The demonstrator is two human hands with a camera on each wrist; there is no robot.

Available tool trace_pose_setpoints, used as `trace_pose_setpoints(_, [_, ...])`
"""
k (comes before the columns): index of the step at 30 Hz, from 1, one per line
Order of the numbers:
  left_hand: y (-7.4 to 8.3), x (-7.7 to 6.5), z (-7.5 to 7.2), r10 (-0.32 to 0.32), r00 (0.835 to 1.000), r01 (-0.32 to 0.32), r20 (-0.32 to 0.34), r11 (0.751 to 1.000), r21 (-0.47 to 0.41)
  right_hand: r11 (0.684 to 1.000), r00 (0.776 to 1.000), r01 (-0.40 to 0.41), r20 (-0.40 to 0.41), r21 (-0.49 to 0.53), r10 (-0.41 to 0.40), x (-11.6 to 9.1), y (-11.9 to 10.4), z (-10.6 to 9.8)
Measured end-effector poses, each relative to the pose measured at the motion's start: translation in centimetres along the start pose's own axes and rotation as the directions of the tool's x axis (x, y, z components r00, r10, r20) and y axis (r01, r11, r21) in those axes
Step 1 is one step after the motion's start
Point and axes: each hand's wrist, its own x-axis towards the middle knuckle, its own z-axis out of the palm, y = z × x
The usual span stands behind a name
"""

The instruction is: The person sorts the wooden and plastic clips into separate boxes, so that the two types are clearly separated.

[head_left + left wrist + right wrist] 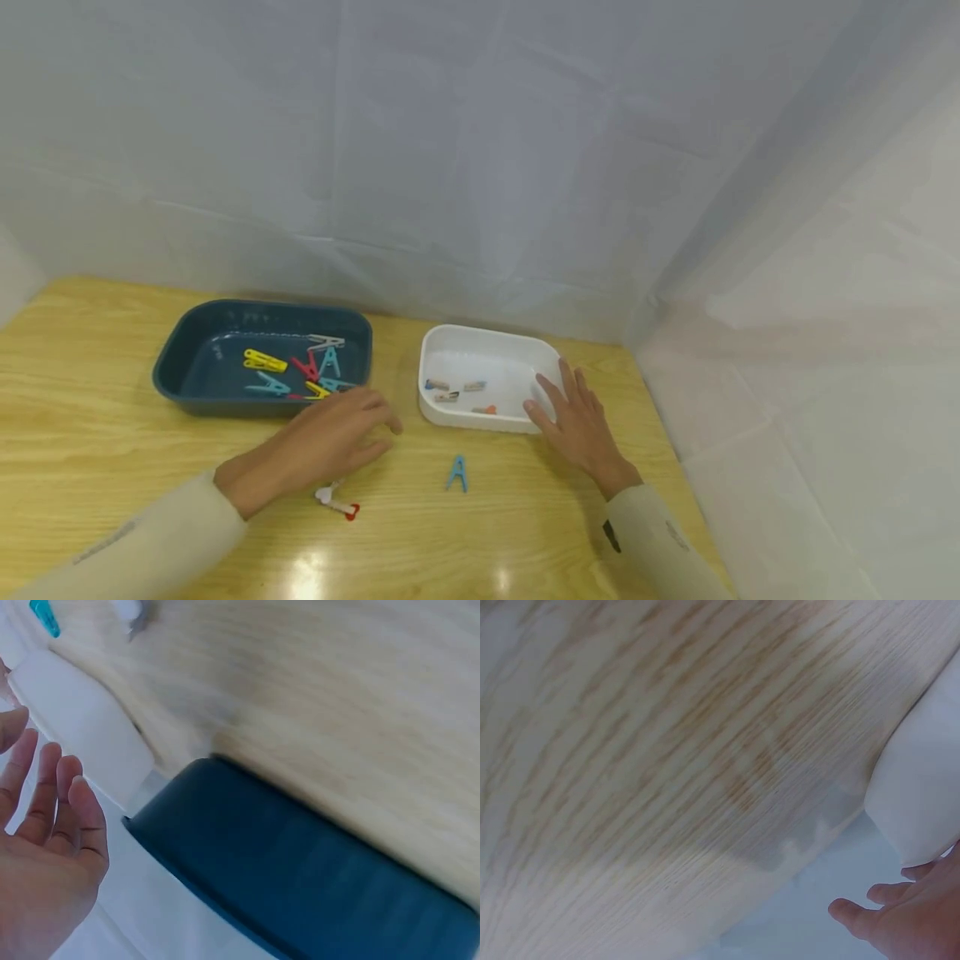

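Note:
My left hand [333, 437] hovers by the front right corner of a dark blue basin [168, 367]. Its fingers are loosely bent, and the left wrist view shows nothing in the palm [45, 877]. Several plastic clothespins lie in that basin, among them a yellow clothespin [264, 361]. At the right end of a white tray [487, 335] is my right hand [585, 429], fingers spread, fingertips right at the rim. Small wooden clothespins, one with an orange end [489, 409], lie inside the tray. A light blue clothespin [457, 473] rests on the table between my hands.
Below my left wrist, a small wooden clip with a red decoration [349, 510] lies beside a pale heart-shaped clip [324, 495] on the wooden table [420, 550]. White sheeting [480, 167] hangs behind the table and along its right side.

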Motion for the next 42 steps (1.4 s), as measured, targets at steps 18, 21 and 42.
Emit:
trace_pose_setpoints(18, [-2.5, -6.5, 1.5, 0.162, 0.987, -0.161, 0.019, 0.986, -0.043, 1.000, 1.000, 0.001, -0.007, -0.006, -0.001, -0.1, -0.1, 0.1])
trace_pose_setpoints(21, [-2.7, -7.1, 1.9, 0.206, 0.978, -0.207, -0.031, 0.978, -0.027, 1.000, 1.000, -0.005, 0.001, -0.001, 0.005, -0.1, 0.0, 0.1])
trace_pose_setpoints(42, [-2.8, -7.2, 2.7, 0.223, 0.970, -0.223, -0.096, 0.975, 0.009, 1.000, 1.000, -0.008, 0.017, 0.015, 0.008, -0.3, -0.1, -0.1])
